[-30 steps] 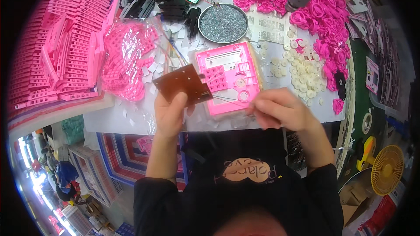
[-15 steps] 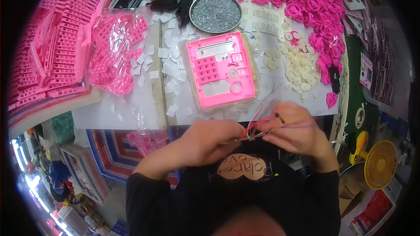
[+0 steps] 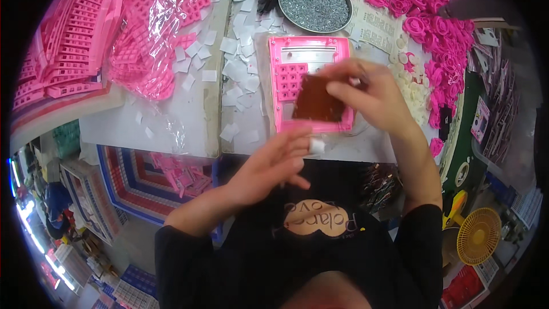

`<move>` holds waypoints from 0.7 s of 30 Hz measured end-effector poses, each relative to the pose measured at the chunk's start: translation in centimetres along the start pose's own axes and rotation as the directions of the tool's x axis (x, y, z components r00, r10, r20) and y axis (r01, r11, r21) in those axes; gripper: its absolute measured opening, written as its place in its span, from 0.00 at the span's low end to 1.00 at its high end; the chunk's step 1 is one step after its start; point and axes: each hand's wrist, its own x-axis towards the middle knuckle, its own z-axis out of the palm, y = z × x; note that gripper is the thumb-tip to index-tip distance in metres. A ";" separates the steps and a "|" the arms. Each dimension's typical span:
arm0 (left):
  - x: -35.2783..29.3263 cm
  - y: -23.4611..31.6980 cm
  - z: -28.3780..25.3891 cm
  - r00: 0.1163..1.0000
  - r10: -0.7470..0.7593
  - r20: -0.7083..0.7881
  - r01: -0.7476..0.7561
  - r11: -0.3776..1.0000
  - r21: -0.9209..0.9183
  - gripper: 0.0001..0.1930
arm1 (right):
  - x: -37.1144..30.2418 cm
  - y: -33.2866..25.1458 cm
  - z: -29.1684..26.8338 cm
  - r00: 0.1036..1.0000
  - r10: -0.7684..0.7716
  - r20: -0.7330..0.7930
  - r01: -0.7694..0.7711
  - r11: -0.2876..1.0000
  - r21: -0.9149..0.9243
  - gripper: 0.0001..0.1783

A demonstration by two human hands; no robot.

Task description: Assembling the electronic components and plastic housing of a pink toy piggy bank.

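Note:
In my right hand (image 3: 366,94) is a brown circuit board (image 3: 317,102), gripped by its right edge between thumb and fingers. The board is tilted and a little blurred. It hangs over a pink plastic housing (image 3: 278,115) and hides its right middle part. Inside the housing a pink keypad (image 3: 293,74) shows at the left. My left hand (image 3: 274,163) is nearest the housing's front edge, fingers apart. A small white piece (image 3: 316,146) shows at its fingertips; whether it touches them I cannot tell.
A round metal dish of small screws (image 3: 315,3) stands behind the housing. White paper squares (image 3: 234,71) lie to its left, beside bagged pink keypads (image 3: 154,40). Pink ring parts (image 3: 437,51) and cream discs (image 3: 420,100) are heaped at the right. A yellow fan (image 3: 479,236) stands lower right.
My hands, together over the wires near my body before, have parted. My right hand has moved forward over the housing with the board; my left has opened. The view has shifted.

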 end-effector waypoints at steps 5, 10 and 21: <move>-1.1 -1.7 -0.8 0.981 0.148 -0.126 -0.124 0.976 0.177 0.36 | 4.5 2.2 1.0 0.995 -0.090 0.042 0.096 0.980 -0.176 0.13; -2.5 1.6 -0.9 0.967 0.040 -0.253 0.166 0.657 0.736 0.29 | 5.7 2.1 1.6 0.991 -0.129 0.045 0.135 0.878 -0.458 0.12; 3.0 3.6 -3.1 0.839 0.429 0.336 -0.074 -0.521 0.850 0.29 | 3.8 -0.1 3.3 0.820 -0.564 -0.097 0.210 0.453 -0.866 0.22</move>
